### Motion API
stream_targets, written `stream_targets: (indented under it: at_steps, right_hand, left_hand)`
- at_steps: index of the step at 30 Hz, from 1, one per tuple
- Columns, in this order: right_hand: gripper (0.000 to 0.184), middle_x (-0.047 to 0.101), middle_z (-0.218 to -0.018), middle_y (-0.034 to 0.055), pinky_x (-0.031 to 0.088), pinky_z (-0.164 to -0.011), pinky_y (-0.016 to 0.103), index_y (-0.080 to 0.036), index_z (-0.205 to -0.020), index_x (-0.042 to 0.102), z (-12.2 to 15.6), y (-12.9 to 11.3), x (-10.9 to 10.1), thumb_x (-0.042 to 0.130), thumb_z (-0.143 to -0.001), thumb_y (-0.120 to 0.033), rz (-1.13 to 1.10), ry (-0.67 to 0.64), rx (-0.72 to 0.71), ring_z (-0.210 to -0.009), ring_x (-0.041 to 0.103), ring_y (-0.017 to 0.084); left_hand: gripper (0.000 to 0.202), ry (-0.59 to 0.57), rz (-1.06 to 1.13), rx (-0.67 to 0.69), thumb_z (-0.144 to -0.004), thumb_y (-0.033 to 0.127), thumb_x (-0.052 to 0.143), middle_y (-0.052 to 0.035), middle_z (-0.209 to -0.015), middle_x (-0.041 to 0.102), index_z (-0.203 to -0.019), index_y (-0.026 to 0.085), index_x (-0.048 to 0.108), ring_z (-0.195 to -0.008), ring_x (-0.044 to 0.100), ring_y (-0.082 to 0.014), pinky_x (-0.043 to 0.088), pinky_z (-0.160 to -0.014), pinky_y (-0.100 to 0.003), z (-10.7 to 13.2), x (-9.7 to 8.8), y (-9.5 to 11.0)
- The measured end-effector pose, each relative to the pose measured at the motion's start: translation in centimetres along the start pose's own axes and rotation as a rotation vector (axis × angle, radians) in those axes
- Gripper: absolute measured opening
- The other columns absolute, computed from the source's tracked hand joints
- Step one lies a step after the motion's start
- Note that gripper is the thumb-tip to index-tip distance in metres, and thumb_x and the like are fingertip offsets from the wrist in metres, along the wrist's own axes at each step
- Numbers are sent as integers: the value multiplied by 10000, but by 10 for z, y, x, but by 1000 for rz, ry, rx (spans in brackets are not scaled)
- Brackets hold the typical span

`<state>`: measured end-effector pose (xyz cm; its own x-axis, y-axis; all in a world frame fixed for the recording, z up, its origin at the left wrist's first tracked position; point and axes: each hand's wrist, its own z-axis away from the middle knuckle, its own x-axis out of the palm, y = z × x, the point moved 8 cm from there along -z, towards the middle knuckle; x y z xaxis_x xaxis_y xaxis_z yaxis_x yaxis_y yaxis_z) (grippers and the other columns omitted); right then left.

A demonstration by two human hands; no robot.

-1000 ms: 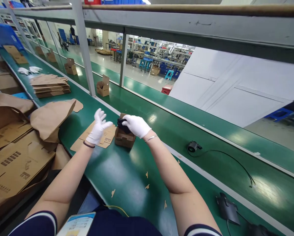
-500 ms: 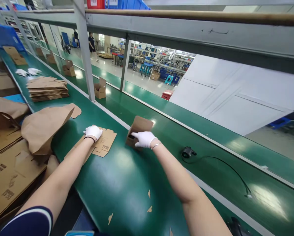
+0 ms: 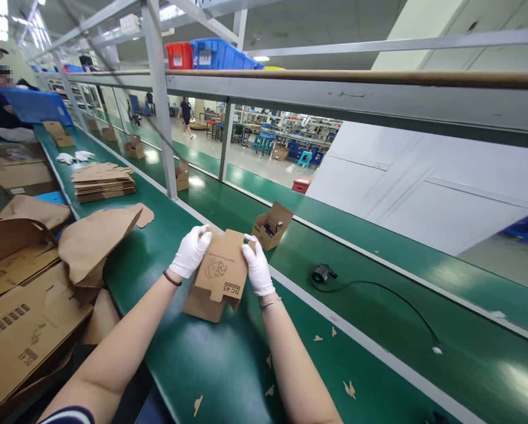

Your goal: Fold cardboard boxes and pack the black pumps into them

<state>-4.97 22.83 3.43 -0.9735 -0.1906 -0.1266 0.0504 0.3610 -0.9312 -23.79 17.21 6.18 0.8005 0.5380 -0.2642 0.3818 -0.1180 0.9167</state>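
Between my two white-gloved hands is a brown cardboard box [image 3: 222,268], partly unfolded, with "DC 45" and a line drawing printed on it. My left hand [image 3: 192,252] pinches its upper left edge. At the upper right edge, my right hand [image 3: 257,266] has its fingers closed on the cardboard. The box is tilted above the green bench, its lower flaps hanging open. Just beyond my right hand, an open cardboard box [image 3: 270,228] with something dark inside stands on the green conveyor [image 3: 379,259].
A black round device [image 3: 322,273] with a cable lies on the conveyor. Flat cardboard blanks [image 3: 104,184] are stacked at the left, near white gloves [image 3: 75,157]. Brown paper [image 3: 98,235] and large cartons [image 3: 29,330] crowd the left side. A metal post [image 3: 160,106] rises ahead.
My right hand has left the open box, which now stands farther onto the conveyor. Both hands have lifted a cardboard blank off the bench and partly opened it. The view has tilted up.
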Motion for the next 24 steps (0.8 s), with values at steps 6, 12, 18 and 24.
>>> stream_targets:
  at_steps: [6, 12, 18, 24]
  right_hand:
    - [343, 576, -715, -47, 513, -763, 326, -242, -896, 535, 29, -26, -37, 645, -772, -542, -635, 129, 30, -665, 580, 133]
    - [568, 627, -1194, 58, 511, -922, 398, -251, -1165, 562, 58, -69, -29, 534, -810, -694, -502, -109, -20, -1063, 614, 219]
    - [383, 596, -1259, 90, 408, -1049, 442, -201, -862, 629, 66, -85, -54, 539, -860, -574, -154, 116, -214, -1160, 565, 256]
    - [268, 572, -1335, 94, 399, -1054, 451, -209, -891, 660, 74, -99, -57, 458, -883, -386, 34, 148, -318, -1204, 551, 257]
  left_hand:
    - [378, -118, 747, 12, -739, 523, 667, 51, -546, 522, -677, 198, 483, -498, 514, -105, 432, -524, -242, 63, 31, 40]
    - [414, 76, 730, 307, -666, 507, 778, 72, -587, 555, -856, 219, 548, -458, 489, -83, 413, -492, -222, 54, -1, 79]
    - [486, -281, 504, 223, -817, 634, 549, -119, -1264, 615, -954, 180, 656, -1115, 599, -261, 480, -944, -388, 66, 32, 93]
    - [302, -97, 172, 330, -833, 436, 523, -125, -1433, 494, -841, 166, 657, -1263, 502, -308, 364, -1084, -423, 88, 17, 95]
